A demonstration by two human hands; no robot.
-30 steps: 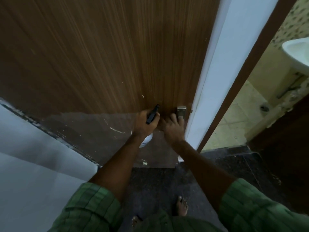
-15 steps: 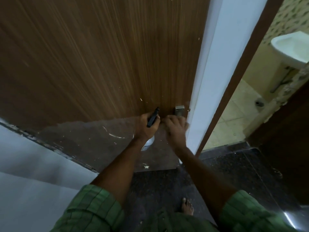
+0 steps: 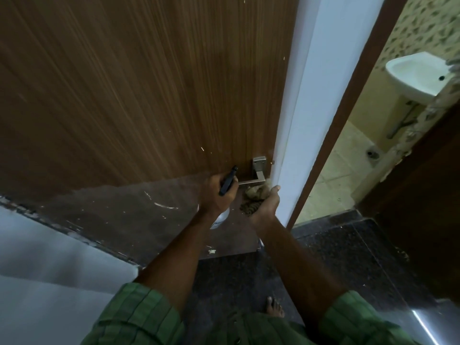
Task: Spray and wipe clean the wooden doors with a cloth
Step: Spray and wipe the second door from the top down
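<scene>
Since the frame half a second earlier, the right hand (image 3: 265,206) has turned palm-up and dropped just below the door handle (image 3: 256,174), so the metal lever it was covering now shows in full. The left hand has hardly moved.

A view from head height looks down at a brown wooden door (image 3: 149,95) with fine vertical grain. Its lower part is a duller, darker panel marked with pale scratches and specks.

The left hand (image 3: 217,195) grips a spray bottle (image 3: 220,219), fingers curled round its neck. The black spray head sticks up past the knuckles toward the door, and the white body of the bottle shows below the wrist. The hand is close to the door, just left of the handle.

The right hand cups a bunched, brownish cloth (image 3: 254,195) in its palm, fingers curled loosely up around it, thumb tip pointing toward the white door frame (image 3: 306,108). The cloth sits right beneath the lever; whether it touches the metal cannot be told.

Both forearms come out of rolled green checked sleeves (image 3: 139,317). A bare foot (image 3: 275,307) stands on dark speckled floor (image 3: 336,257). To the right, an open doorway shows a white wash basin (image 3: 418,73) on a patterned wall and pale floor tiles
</scene>
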